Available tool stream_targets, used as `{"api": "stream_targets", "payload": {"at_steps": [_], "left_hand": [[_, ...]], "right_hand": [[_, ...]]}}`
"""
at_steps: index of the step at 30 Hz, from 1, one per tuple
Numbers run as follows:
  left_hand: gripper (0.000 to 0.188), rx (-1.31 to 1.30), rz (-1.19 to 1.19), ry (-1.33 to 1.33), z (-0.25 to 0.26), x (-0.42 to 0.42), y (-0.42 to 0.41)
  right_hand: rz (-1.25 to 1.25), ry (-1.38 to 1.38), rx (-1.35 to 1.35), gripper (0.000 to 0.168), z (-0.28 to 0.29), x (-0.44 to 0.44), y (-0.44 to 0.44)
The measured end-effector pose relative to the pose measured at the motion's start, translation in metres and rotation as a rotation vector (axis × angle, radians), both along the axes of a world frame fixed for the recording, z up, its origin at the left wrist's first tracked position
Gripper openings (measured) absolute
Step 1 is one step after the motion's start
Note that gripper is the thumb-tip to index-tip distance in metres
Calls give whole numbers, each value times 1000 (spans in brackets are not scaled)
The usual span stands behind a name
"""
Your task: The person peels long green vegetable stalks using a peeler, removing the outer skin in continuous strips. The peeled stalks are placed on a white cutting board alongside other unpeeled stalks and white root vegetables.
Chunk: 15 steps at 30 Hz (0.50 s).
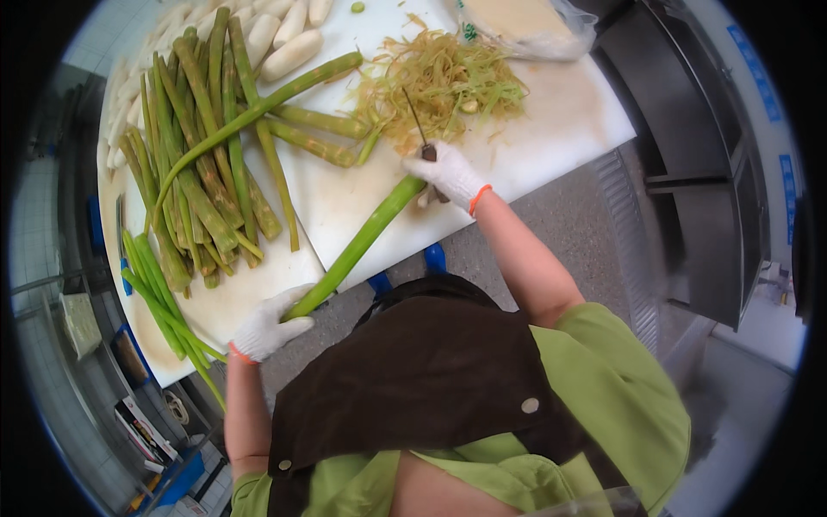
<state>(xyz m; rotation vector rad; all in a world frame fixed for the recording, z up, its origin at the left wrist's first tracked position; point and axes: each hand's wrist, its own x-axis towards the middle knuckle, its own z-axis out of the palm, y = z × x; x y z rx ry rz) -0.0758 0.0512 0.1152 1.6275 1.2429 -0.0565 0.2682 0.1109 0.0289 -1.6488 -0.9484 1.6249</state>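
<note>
My left hand (pixel 265 326), in a white knit glove, holds the near end of a bright green peeled stalk (pixel 362 245), probably celtuce. The stalk slants up across the board's front edge to my right hand (pixel 449 174), also gloved. That hand grips the brown handle of a thin-bladed tool (pixel 417 119), seen edge-on; I cannot tell whether it is a knife or a peeler. Stringy peelings (pixel 446 84) are heaped just beyond it. Unpeeled stalks (pixel 200 168) with brownish scars lie piled on the left, and several bright green peeled stalks (pixel 165 304) rest near my left wrist.
White cutting boards (pixel 555 116) cover the worktop. White radishes (pixel 291 55) lie at the back left, and a clear plastic bag (pixel 523 26) with pale contents at the back right. A blue-handled tool (pixel 125 278) lies by the left edge. Dark metal cabinets (pixel 685 129) stand at right.
</note>
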Motion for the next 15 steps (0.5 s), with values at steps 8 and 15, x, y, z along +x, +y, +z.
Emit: {"api": "stream_targets", "payload": {"at_steps": [8, 15], "left_hand": [[42, 1746, -227, 170, 106, 91, 91], [57, -99, 536, -632, -88, 195, 45]], "right_hand": [[-340, 884, 1, 15, -26, -4, -55], [-151, 665, 51, 13, -32, -23, -69]]}}
